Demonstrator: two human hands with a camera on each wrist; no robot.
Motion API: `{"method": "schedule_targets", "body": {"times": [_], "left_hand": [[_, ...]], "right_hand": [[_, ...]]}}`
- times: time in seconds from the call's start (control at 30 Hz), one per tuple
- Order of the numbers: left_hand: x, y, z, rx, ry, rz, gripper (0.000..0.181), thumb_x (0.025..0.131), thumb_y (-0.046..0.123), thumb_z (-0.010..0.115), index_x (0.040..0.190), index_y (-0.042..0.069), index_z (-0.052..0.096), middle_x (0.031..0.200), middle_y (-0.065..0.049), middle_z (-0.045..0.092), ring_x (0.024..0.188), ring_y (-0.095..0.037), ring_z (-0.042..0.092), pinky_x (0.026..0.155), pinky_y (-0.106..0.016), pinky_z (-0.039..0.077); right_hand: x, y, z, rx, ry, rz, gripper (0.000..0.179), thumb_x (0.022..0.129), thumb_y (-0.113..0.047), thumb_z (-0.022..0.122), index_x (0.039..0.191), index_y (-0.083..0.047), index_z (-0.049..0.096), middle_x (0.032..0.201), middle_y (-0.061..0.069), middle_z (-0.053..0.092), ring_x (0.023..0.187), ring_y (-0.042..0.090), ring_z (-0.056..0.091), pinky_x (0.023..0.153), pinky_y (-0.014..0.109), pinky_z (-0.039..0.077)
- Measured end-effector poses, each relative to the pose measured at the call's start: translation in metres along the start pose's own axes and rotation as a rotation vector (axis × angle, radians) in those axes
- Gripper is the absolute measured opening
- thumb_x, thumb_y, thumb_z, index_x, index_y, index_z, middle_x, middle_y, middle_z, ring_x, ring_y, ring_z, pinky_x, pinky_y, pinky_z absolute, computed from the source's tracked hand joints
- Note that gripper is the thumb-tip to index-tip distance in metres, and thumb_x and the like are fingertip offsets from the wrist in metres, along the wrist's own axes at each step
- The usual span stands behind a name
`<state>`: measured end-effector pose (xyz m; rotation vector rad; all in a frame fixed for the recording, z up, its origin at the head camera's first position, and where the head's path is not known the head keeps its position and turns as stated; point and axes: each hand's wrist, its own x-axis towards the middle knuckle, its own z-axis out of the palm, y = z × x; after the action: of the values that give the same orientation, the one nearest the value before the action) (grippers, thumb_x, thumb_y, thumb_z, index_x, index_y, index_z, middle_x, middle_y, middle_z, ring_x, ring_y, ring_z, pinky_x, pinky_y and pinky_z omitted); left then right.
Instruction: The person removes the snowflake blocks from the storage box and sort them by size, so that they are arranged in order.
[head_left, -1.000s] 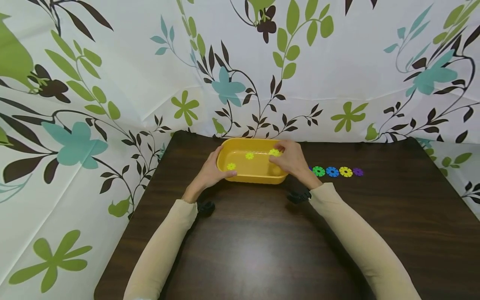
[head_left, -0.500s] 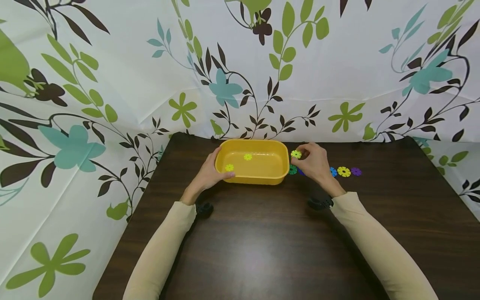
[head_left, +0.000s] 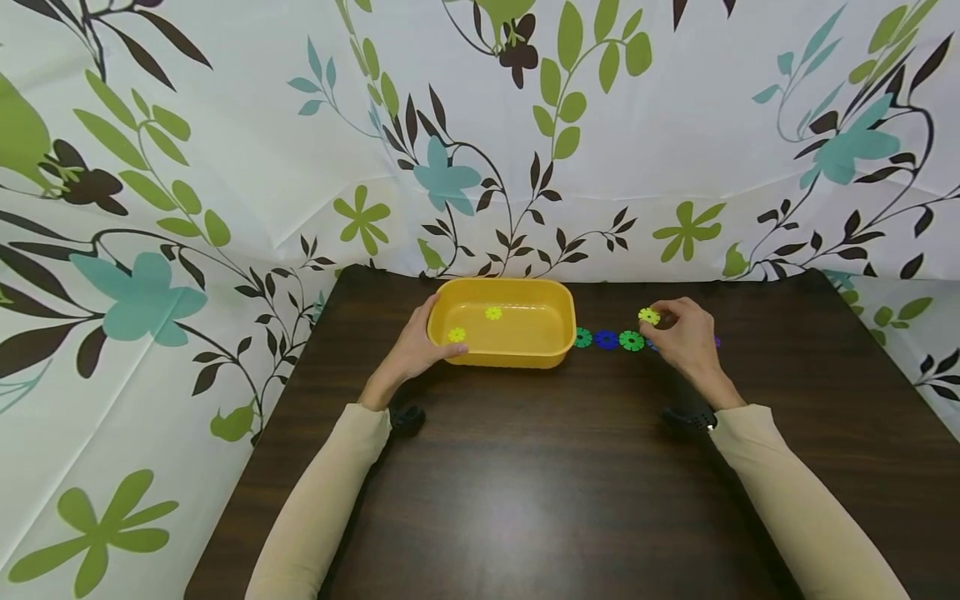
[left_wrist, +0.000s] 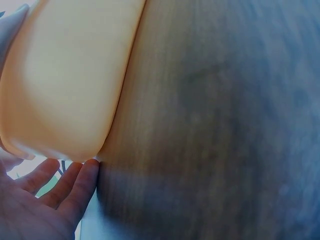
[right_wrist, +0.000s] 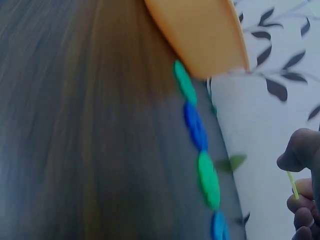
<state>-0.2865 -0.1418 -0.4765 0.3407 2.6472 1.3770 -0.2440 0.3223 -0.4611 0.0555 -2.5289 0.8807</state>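
Right of the box [head_left: 517, 360] lies a disc row [head_left: 607, 339]; my right grip [head_left: 688, 335] pinches another disc [head_left: 648, 316], my left grip [head_left: 415, 343] the box; two discs [head_left: 492, 313] seem left inside.

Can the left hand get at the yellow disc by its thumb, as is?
Probably yes: the left hand holds the tray with its thumb close to that yellow disc, and nothing covers the open top. It would likely have to loosen its hold, though.

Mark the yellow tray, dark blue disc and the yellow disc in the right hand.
Yellow tray [head_left: 521, 333]: head view, bare inside floor.
Dark blue disc [head_left: 606, 339]: head view, middle of its face.
Held yellow disc [head_left: 648, 317]: head view, visible face.
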Motion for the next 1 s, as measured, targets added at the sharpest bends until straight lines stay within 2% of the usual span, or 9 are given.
{"method": "schedule_targets", "body": {"times": [0.17,0.43,0.67,1.0], "left_hand": [[-0.001,0.002,0.000,-0.004,-0.006,-0.005,0.124,0.084,0.047,0.092,0.177,0.023,0.012,0.177,-0.019,0.028,0.148,-0.041,0.045,0.127,-0.062,0.039],[-0.001,0.002,0.000,-0.006,-0.003,0.006,0.125,0.084,0.045,0.092,0.177,0.022,0.012,0.178,-0.019,0.026,0.149,-0.041,0.044,0.127,-0.063,0.039],[-0.001,0.000,0.000,-0.008,-0.008,0.009,0.124,0.085,0.046,0.091,0.177,0.021,0.011,0.178,-0.019,0.025,0.150,-0.041,0.044,0.127,-0.062,0.039],[-0.001,0.001,0.000,-0.011,-0.008,0.007,0.125,0.085,0.048,0.091,0.177,0.021,0.011,0.175,-0.020,0.028,0.145,-0.041,0.046,0.126,-0.062,0.041]], "right_hand": [[-0.007,0.023,-0.016,-0.048,-0.003,0.023,0.032,0.091,-0.011,0.078,0.114,0.010,0.077,0.108,0.030,0.070,0.093,0.044,0.068,0.082,0.044,0.047],[-0.016,0.056,-0.038,-0.109,-0.034,0.101,0.036,0.097,-0.013,0.076,0.121,0.013,0.073,0.113,0.033,0.065,0.099,0.046,0.063,0.084,0.049,0.041],[-0.019,0.083,-0.054,-0.154,-0.082,0.192,0.039,0.103,-0.015,0.072,0.128,0.015,0.069,0.124,0.037,0.061,0.108,0.050,0.059,0.092,0.063,0.042],[-0.018,0.109,-0.067,-0.206,-0.148,0.228,0.040,0.104,-0.017,0.069,0.128,0.014,0.068,0.119,0.038,0.064,0.109,0.052,0.061,0.088,0.061,0.046]]}}
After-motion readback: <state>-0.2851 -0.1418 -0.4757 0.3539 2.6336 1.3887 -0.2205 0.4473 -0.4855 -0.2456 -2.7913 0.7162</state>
